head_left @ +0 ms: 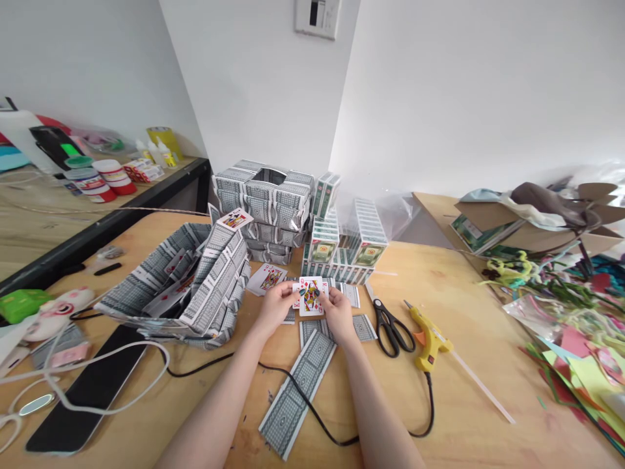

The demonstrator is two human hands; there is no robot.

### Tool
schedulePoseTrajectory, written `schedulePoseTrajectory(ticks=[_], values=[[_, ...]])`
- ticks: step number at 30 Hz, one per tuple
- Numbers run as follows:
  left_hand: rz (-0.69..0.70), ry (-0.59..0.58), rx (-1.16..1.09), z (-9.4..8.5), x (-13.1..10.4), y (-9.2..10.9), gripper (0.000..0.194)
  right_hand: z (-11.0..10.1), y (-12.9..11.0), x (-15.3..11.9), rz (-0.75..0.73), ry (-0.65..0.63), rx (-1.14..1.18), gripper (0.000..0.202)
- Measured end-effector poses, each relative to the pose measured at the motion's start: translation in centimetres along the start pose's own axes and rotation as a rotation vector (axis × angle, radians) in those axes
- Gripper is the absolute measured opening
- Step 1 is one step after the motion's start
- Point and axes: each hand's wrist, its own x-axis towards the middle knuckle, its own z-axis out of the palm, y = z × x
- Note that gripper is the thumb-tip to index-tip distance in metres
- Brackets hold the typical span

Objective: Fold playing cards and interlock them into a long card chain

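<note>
Both hands hold playing cards, face up, above the middle of the table. My left hand pinches their left edge, and my right hand grips the right edge. Beneath and around the hands lie patterned card strips; a long strip slants toward the front. More face cards rest just behind my left hand. A basket made of folded cards stands on the left, with loose cards inside. Behind it is a box-shaped stack covered in cards, with an opening on top.
Card packs stand at the back. Black scissors and a yellow glue gun with a glue stick lie right. The gun's black cord crosses the front. A dark flat board and white cable lie left; colored paper lies far right.
</note>
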Motion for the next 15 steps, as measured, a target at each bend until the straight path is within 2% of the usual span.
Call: schedulePoseTrajectory(ticks=[15], values=[[-0.019,-0.033,0.018,-0.29,-0.04,0.26,0.032,-0.19,-0.42,-0.11,0.01,-0.029,-0.031,0.025]])
